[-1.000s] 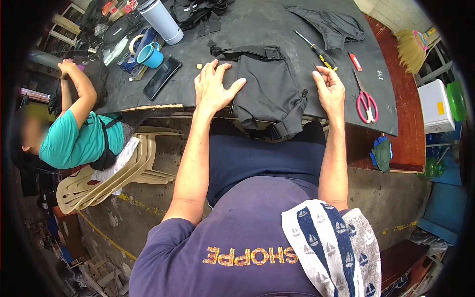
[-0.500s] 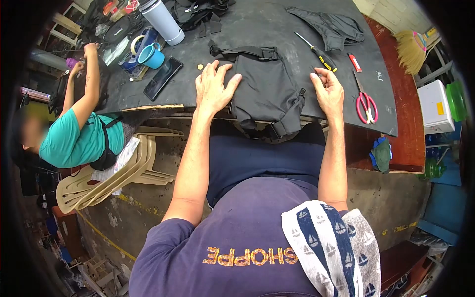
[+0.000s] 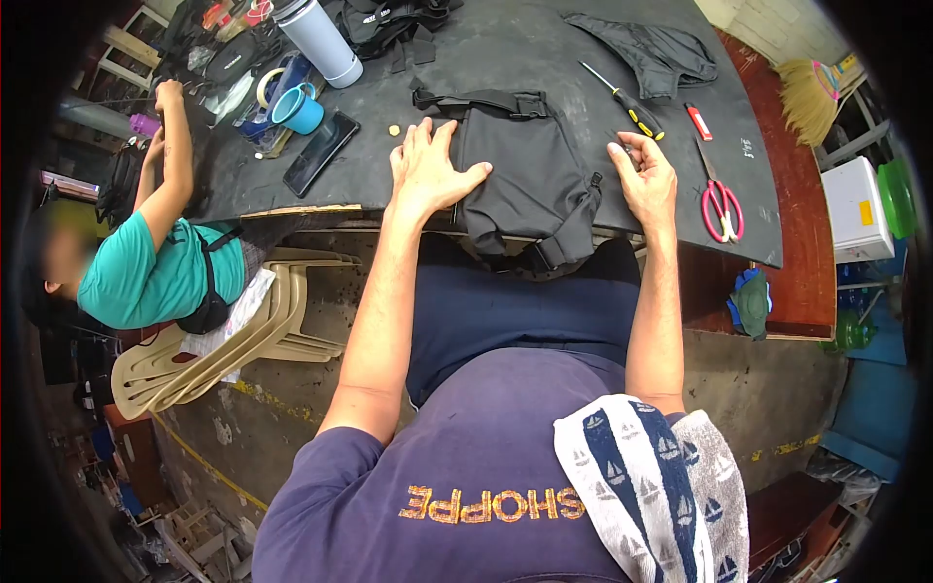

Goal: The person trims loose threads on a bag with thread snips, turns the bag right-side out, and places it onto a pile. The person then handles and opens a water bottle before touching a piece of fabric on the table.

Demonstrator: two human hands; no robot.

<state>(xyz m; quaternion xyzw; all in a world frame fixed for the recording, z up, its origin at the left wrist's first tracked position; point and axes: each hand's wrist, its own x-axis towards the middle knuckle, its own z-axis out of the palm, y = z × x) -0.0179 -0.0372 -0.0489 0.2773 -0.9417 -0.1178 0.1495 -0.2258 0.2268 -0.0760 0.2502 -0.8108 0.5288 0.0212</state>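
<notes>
With the black bag (image 3: 523, 165) as the clock's centre and the wearer at six, the bag lay between the two hands at the near edge of the dark table (image 3: 505, 49), its lower end hanging over that edge toward the lap. The left hand (image 3: 420, 180) was at nine o'clock, spread wide, with its thumb against the bag's side and the palm gripping nothing. The right hand (image 3: 649, 180) stood at three, just beside the bag, its fingers curled and thumb tip close to them; whether something thin was pinched there, I could not tell.

Good handling here seemed to call for a flat left hand, steadying the side without dragging the cloth into creases. The upper strap (image 3: 486, 100) lay at twelve and the lower strap (image 3: 575, 231) sagged at five; the overhanging end looked likely to pull the bag off the table, so more of it on the surface would probably have given firmer support.

Sharp things were best kept off the fabric. The screwdriver (image 3: 632, 110) lay at two o'clock near the right hand, its tip facing away from the wearer. The scissors (image 3: 719, 209), farther out past three, pointed roughly toward twelve. The phone (image 3: 322, 154) lay at nine, well clear of the bag.
</notes>
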